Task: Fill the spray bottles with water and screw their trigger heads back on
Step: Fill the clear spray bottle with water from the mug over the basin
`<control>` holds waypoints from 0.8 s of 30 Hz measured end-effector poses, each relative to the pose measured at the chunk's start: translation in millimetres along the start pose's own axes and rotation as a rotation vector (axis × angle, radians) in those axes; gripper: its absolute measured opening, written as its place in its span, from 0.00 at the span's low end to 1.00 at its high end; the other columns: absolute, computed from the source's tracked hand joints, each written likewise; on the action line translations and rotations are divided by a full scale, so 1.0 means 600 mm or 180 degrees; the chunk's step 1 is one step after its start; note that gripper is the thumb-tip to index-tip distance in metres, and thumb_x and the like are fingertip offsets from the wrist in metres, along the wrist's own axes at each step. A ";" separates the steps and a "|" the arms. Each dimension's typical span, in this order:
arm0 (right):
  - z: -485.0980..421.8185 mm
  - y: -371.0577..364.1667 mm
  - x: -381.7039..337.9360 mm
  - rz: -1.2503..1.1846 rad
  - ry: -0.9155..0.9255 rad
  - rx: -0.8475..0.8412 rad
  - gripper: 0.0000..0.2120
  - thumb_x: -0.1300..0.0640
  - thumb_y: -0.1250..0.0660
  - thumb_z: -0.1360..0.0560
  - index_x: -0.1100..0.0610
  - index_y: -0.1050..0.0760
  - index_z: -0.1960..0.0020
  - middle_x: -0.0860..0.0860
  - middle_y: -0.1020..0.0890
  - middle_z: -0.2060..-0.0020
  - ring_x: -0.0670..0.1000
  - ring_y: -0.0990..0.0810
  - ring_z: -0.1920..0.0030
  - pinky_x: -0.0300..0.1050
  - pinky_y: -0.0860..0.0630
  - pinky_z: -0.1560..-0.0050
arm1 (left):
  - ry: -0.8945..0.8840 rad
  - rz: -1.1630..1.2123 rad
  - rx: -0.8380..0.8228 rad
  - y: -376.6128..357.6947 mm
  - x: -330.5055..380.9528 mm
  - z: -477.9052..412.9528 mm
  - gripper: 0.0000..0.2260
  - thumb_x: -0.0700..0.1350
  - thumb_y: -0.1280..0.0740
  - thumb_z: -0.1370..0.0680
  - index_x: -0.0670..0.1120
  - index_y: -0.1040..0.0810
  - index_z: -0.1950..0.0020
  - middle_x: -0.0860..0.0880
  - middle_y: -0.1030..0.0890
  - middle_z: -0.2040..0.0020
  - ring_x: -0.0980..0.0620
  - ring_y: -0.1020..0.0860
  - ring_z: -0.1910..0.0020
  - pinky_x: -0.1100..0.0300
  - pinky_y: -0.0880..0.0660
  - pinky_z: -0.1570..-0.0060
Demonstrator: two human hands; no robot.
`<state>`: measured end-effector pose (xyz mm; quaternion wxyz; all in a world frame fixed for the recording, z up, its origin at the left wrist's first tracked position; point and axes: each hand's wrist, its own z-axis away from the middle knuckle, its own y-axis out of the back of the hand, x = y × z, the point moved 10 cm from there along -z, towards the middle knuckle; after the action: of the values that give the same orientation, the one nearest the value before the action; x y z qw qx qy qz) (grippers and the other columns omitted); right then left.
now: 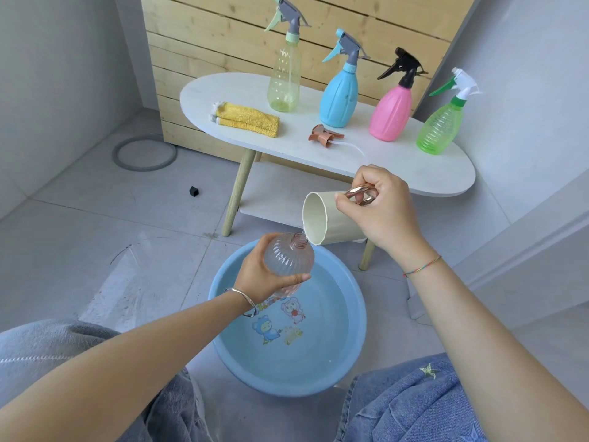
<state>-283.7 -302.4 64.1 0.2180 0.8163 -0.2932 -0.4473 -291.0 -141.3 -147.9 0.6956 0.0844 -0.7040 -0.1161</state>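
Head view: filling under way. Left hand (261, 277) grips a clear ribbed plastic bottle (288, 263) round its belly, open neck angled up toward the right hand. Right hand (381, 215) pinches the rose-gold handle of a cream plastic cup (325, 218), which is tipped so that its lip touches the bottle mouth; a little water appears to run in. How full the bottle is cannot be told.

Below and between the hands: round blue plastic basin (220, 317), shallow water in it.

Beyond the right hand, on the white oval table (398, 167), a rose-gold trigger head with dip tube (325, 137) lies loose, well apart from the bottle.

Farther beyond both hands, four spray bottles stand capped: yellow (284, 81), blue (339, 94), pink (392, 111), green (441, 126). Their fill levels are unreadable.

Judgement: last open bottle; finish filling it, then screw the head on.
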 end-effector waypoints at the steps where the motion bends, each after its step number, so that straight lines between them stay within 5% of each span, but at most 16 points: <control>1: 0.000 0.000 -0.001 -0.0006 0.0002 -0.0002 0.14 0.63 0.30 0.35 0.56 0.35 0.70 0.45 0.34 0.75 0.45 0.36 0.69 0.39 0.39 0.67 | 0.0004 -0.0006 0.0003 0.000 0.000 0.000 0.35 0.54 0.18 0.41 0.58 0.32 0.39 0.63 0.26 0.45 0.61 0.27 0.45 0.75 0.33 0.52; 9: -0.001 0.016 0.057 -0.0622 -0.0606 0.0211 0.19 0.64 0.28 0.32 0.53 0.37 0.71 0.44 0.32 0.77 0.42 0.33 0.73 0.38 0.37 0.67 | -0.0002 0.0091 0.0050 0.005 0.000 -0.003 0.35 0.54 0.18 0.41 0.58 0.31 0.39 0.64 0.25 0.45 0.64 0.27 0.44 0.75 0.33 0.51; 15: 0.015 0.033 0.126 -0.1257 -0.1095 0.0500 0.18 0.64 0.28 0.32 0.55 0.36 0.70 0.41 0.34 0.80 0.50 0.26 0.68 0.40 0.31 0.63 | -0.0026 0.0285 0.0245 0.024 0.012 -0.016 0.41 0.63 0.19 0.47 0.56 0.30 0.39 0.61 0.23 0.44 0.62 0.26 0.42 0.68 0.30 0.47; 20: 0.036 0.008 0.134 -0.0619 -0.0868 0.0049 0.16 0.63 0.27 0.31 0.60 0.34 0.68 0.50 0.30 0.74 0.44 0.35 0.73 0.37 0.38 0.69 | -0.0011 0.0376 0.0383 0.044 0.015 -0.024 0.39 0.64 0.22 0.48 0.58 0.30 0.40 0.61 0.24 0.43 0.60 0.26 0.41 0.73 0.31 0.49; 24: 0.055 -0.035 0.121 -0.0072 -0.0302 -0.0316 0.20 0.63 0.28 0.32 0.52 0.39 0.70 0.45 0.34 0.73 0.46 0.35 0.69 0.42 0.40 0.66 | -0.0026 0.0310 0.0399 0.052 0.008 -0.023 0.40 0.63 0.22 0.47 0.56 0.30 0.38 0.59 0.24 0.42 0.60 0.27 0.40 0.77 0.33 0.49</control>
<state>-275.1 -339.2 -9.5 0.2390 0.7856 -0.2714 -0.5020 -276.0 -113.6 -134.3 0.6909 0.0929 -0.7160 -0.0382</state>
